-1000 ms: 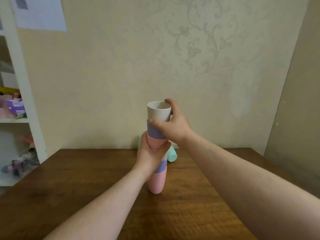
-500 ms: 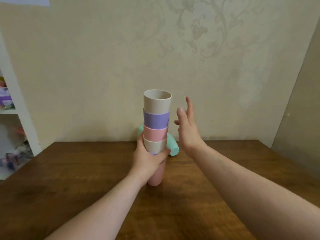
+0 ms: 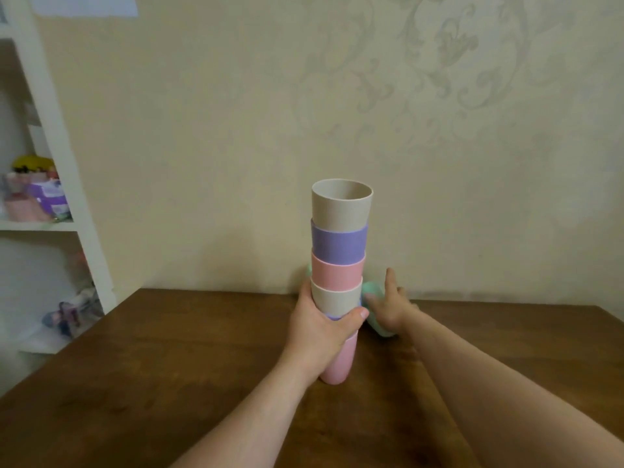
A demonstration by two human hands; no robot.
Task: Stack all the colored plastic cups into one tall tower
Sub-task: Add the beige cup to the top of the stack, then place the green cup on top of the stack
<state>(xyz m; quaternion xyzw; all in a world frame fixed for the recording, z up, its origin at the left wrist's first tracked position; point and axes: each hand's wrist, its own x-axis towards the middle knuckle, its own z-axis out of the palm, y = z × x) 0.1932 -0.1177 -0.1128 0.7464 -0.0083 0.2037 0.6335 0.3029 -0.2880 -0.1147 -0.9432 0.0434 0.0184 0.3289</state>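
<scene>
A tower of nested plastic cups (image 3: 338, 251) stands upright on the wooden table (image 3: 189, 359): beige on top, then purple, pink, beige, a sliver of purple and a pink cup at the bottom. My left hand (image 3: 322, 327) is wrapped around the tower's lower part. A mint green cup (image 3: 374, 315) lies on its side just behind and right of the tower. My right hand (image 3: 391, 309) reaches over it with fingers spread, touching or almost touching it. A second mint cup (image 3: 308, 272) peeks out behind the tower's left side.
A beige patterned wall stands right behind the table's far edge. A white shelf unit (image 3: 57, 184) with toys and boxes is at the left, beyond the table's left edge.
My right hand let go of the top beige cup, drew away from the tower and dropped down to the lying mint cup. My left hand kept its hold on the tower.
</scene>
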